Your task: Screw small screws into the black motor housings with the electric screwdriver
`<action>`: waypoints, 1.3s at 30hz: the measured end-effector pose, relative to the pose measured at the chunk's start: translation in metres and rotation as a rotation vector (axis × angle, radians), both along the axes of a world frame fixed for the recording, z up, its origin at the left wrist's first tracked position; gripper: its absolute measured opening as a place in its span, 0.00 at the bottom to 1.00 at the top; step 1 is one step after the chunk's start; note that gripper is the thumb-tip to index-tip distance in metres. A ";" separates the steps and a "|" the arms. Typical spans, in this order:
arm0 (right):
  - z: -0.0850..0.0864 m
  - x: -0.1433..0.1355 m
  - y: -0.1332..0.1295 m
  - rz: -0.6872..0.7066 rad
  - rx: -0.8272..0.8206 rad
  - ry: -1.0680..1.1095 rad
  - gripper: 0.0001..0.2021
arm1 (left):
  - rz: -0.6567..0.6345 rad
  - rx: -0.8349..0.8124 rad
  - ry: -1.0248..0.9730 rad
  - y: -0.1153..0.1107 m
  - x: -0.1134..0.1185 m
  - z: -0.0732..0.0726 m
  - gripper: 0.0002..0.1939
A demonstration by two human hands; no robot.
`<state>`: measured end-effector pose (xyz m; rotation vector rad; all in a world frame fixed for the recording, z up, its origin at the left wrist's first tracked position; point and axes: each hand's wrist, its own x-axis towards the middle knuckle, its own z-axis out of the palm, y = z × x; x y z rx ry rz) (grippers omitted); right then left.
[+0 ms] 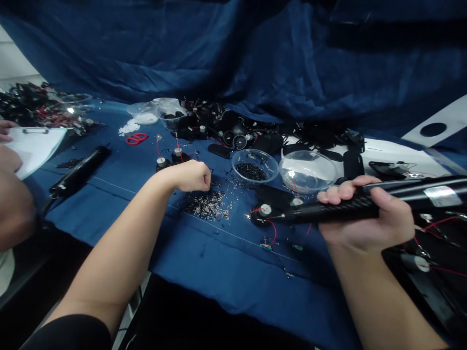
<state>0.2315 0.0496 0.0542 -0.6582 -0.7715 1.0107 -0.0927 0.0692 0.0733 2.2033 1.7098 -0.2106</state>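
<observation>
My right hand (365, 214) is wrapped round a black electric screwdriver (404, 192), held nearly level with its tip pointing left. That tip is close to a small motor (265, 210) with red wires on a black housing; whether they touch I cannot tell. My left hand (193, 176) is closed, just above a loose pile of small screws (209, 206) on the blue cloth. What its fingers hold, if anything, is hidden. Behind the pile stands a clear bowl (268, 160) of dark screws, with a second clear bowl (310, 170) beside it.
Black housings and wired parts (233, 131) are heaped along the back. At left lie red-handled scissors (136, 139), another black screwdriver (82, 172) and white pieces (129, 128). A person's arm and a clipboard (36, 146) are at the far left. Small motors (161, 162) stand behind my left hand.
</observation>
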 end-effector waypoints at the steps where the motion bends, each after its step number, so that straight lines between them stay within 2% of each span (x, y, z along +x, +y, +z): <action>1: 0.000 0.001 0.001 0.015 -0.019 -0.012 0.11 | -0.020 -0.019 -0.029 0.000 0.000 0.000 0.08; 4: -0.001 0.002 0.002 0.048 -0.004 -0.058 0.10 | -0.062 -0.059 -0.062 0.002 0.000 -0.007 0.10; 7: 0.000 -0.001 -0.002 0.046 0.030 -0.085 0.08 | -0.042 -0.051 -0.007 0.004 -0.001 -0.012 0.12; 11: 0.004 -0.006 -0.007 0.033 0.061 -0.124 0.07 | -0.062 -0.010 -0.050 0.003 -0.001 -0.008 0.10; 15: 0.006 -0.008 -0.008 0.033 0.095 -0.126 0.07 | -0.124 -0.036 -0.124 -0.003 0.008 -0.004 0.08; 19: 0.005 -0.008 -0.008 0.045 0.101 -0.101 0.08 | -0.179 -0.037 -0.111 -0.005 0.020 -0.009 0.10; 24: 0.003 -0.008 -0.008 0.060 0.104 -0.095 0.07 | -0.186 -0.034 -0.104 -0.004 0.022 -0.016 0.13; 33: 0.005 -0.008 -0.008 0.065 0.119 -0.094 0.07 | -0.179 0.001 -0.008 -0.011 0.028 -0.007 0.10; 39: 0.003 -0.008 -0.008 0.088 0.157 -0.092 0.07 | -0.187 -0.023 0.033 -0.013 0.030 -0.007 0.10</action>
